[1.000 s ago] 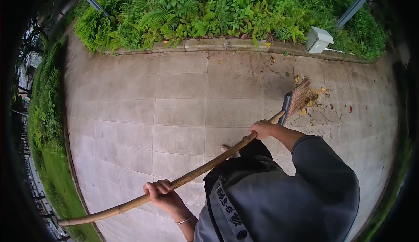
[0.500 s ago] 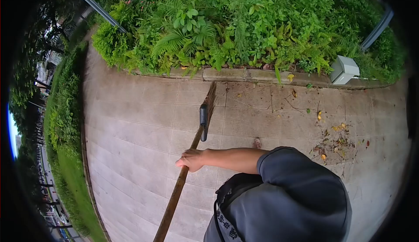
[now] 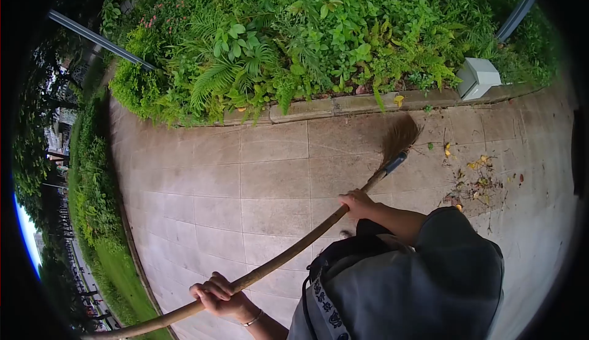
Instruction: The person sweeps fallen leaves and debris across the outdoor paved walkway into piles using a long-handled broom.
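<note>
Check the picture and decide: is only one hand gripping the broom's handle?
No, the left hand and the right hand both grip the handle.

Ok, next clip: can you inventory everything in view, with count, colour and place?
broom: one, brown handle, centre
leaves: several, yellow and red, right paving
paving: one area, pale brown, centre
curb: one, grey-brown, above paving
plants: many, green, beyond curb
box: one, pale grey, by curb
posts: two, grey, upper left and right
grass: one strip, green, left
bracelet: one, silvery, left wrist
clothing: dark grey, lower right
left hand, right hand: one each, bare, on broom
</note>
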